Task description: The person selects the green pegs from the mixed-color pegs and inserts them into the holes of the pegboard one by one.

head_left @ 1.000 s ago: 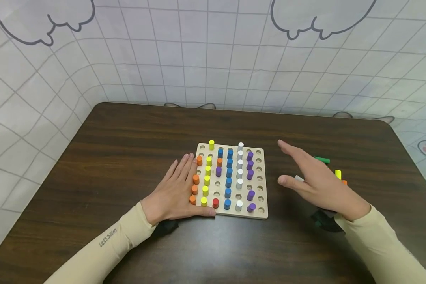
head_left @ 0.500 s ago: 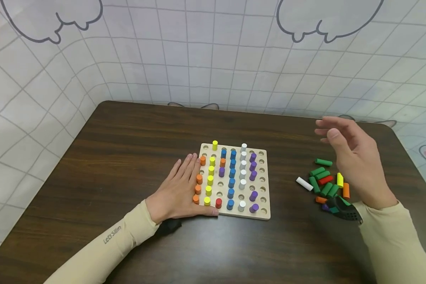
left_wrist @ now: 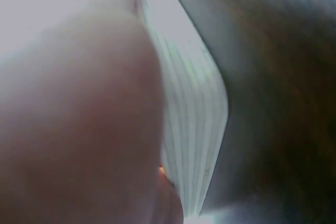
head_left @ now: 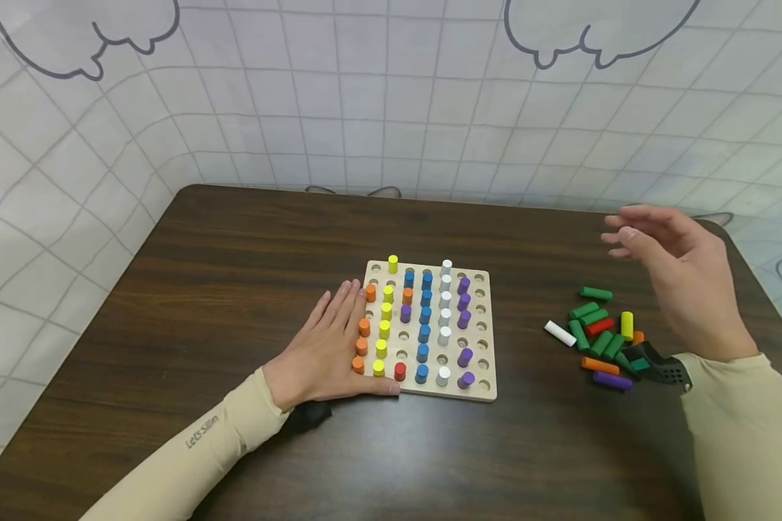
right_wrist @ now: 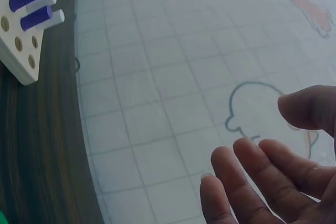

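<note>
A square wooden board (head_left: 489, 347) stands on the table with orange, yellow, blue, white, purple and red pegs upright in its holes; several holes show bare. My left hand (head_left: 322, 354) lies with straight fingers along the board's left edge, thumb at the front edge. In the left wrist view the board's pale side (left_wrist: 194, 108) runs beside the blurred hand. My right hand (head_left: 687, 275) is raised behind and right of the loose pegs, fingers slightly bent and apart, holding nothing. The right wrist view shows its spread fingers (right_wrist: 252, 177) and the board's corner (right_wrist: 26, 72).
Loose pegs lie right of the board: several green ones (head_left: 596, 294), a red (head_left: 600, 327), a white (head_left: 560, 333), a yellow (head_left: 627, 326), a purple (head_left: 612, 380) and orange ones (head_left: 600, 365). A grid-patterned sheet (head_left: 404, 94) hangs behind the dark table (head_left: 267, 239).
My right hand has moved right, away from the board and past the loose pegs, uncovering more of them. My left hand has stayed against the board.
</note>
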Tool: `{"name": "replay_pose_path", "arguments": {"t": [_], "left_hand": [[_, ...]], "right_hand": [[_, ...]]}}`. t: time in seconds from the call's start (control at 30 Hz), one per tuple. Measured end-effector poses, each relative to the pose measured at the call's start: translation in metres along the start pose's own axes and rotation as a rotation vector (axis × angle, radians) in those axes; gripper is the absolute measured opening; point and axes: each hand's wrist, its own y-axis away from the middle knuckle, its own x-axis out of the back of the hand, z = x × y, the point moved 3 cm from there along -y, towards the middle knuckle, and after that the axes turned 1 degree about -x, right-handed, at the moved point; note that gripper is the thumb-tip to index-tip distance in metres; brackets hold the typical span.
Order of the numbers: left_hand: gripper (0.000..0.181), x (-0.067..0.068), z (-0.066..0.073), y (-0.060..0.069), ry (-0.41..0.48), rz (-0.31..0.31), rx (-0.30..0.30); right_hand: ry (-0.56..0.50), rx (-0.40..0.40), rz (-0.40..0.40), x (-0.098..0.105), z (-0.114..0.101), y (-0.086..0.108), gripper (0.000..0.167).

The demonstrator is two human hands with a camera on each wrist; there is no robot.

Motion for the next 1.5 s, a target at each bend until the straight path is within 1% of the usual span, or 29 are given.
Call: {"name": "replay_pose_path", "arguments": {"t": [0.03,0.1,0.27,0.33,0.4,0.5,0.57,0.83,0.93,1.1,1.23,1.4,1.5], "left_hand": [[0.136,0.000,0.000,0.000,-0.003,-0.001,0.002],[0.136,0.001,-0.001,0.000,-0.003,-0.003,0.004],[0.135,0.003,-0.001,0.000,0.002,-0.002,-0.001],[0.135,0.003,-0.001,0.000,0.005,0.001,-0.004],[0.136,0.002,-0.001,0.001,0.010,0.001,-0.003],[0.136,0.001,-0.001,0.001,0.024,0.000,-0.006],[0.136,0.001,0.000,0.001,0.031,-0.001,-0.006],[0.137,-0.001,-0.001,0.001,0.037,-0.001,0.008],[0.137,-0.001,-0.001,0.001,0.038,-0.005,0.009],[0.137,0.000,-0.001,0.001,0.045,-0.012,0.004],[0.138,0.000,-0.002,0.000,0.047,-0.013,0.002],[0.138,-0.001,-0.002,-0.001,0.049,-0.010,0.004],[0.137,-0.001,-0.002,-0.001,0.062,-0.006,0.004]], "right_hand": [[-0.018,-0.009,-0.002,0.001,0.002,-0.001,0.036],[0.002,-0.026,-0.002,0.005,0.005,-0.003,0.036],[-0.120,-0.055,-0.020,0.013,0.016,-0.005,0.036],[-0.128,-0.071,-0.033,0.016,0.021,-0.006,0.037],[-0.035,-0.097,-0.049,0.018,0.026,-0.006,0.037],[0.141,-0.132,-0.092,0.021,0.036,-0.005,0.039],[0.224,-0.154,-0.121,0.023,0.043,-0.003,0.040],[0.347,-0.245,-0.211,0.032,0.065,-0.003,0.047],[0.378,-0.257,-0.247,0.034,0.072,-0.004,0.047],[0.349,-0.265,-0.293,0.033,0.080,-0.004,0.046],[0.361,-0.285,-0.320,0.032,0.085,-0.004,0.045],[0.339,-0.309,-0.358,0.031,0.088,-0.005,0.046],[0.339,-0.305,-0.372,0.030,0.089,-0.006,0.045]]}}
